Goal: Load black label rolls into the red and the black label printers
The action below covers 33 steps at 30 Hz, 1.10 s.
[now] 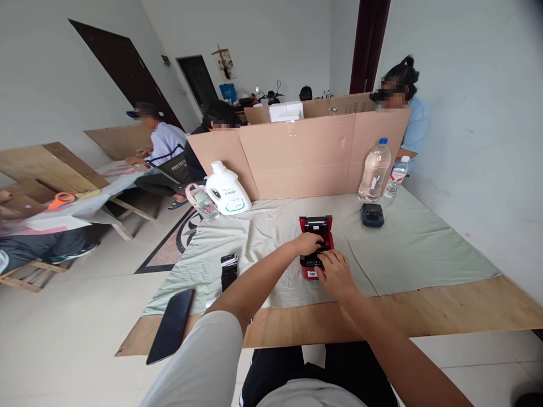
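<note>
Grip, left hand (309, 243): reaching diagonally across, fingers dipping into the open device (309, 262). Grip, right hand (338, 274): fingers bending over the device's near right side. Whether either is pinching anything, I cannot tell; the fingertips are partly hiding. Device: red and black, sitting mid-counter (292, 329) on pale green cloth (407, 254), lid (316, 224) standing raised at the far side, white label (313, 274) facing nearward.

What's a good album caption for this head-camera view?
Left hand and right hand at an open red-and-black device on a cloth-covered table.
</note>
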Motion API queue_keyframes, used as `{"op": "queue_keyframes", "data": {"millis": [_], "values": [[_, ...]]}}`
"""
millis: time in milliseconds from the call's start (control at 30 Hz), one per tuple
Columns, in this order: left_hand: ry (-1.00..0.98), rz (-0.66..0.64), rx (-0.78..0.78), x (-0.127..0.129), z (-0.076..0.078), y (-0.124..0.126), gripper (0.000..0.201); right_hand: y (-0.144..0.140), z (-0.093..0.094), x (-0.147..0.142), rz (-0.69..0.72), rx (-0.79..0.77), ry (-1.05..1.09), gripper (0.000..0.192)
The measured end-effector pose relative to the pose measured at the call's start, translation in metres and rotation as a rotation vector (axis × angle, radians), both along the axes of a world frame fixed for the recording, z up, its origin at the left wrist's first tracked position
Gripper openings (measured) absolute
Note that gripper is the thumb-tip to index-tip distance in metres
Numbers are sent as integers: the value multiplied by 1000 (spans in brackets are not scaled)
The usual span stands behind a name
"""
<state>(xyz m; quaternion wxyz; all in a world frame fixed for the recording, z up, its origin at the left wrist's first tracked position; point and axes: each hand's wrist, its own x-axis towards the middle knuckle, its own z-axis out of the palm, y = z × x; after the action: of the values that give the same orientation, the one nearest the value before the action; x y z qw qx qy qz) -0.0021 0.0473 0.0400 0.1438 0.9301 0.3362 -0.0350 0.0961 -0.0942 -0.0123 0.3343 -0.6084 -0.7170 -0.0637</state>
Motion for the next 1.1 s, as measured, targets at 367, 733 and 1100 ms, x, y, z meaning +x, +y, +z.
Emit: {"op": "queue_keyframes", "data": {"millis": [367,733,1100], "values": [[-533,178,324,-29,26,9,36,-8,-4,-2,90,72,-40,30],[-411,179,284,-24,9,-2,35,-10,-6,-1,80,105,-106,32],[-463,114,280,-37,1,-30,35,-9,-5,1,125,113,-83,35]]}}
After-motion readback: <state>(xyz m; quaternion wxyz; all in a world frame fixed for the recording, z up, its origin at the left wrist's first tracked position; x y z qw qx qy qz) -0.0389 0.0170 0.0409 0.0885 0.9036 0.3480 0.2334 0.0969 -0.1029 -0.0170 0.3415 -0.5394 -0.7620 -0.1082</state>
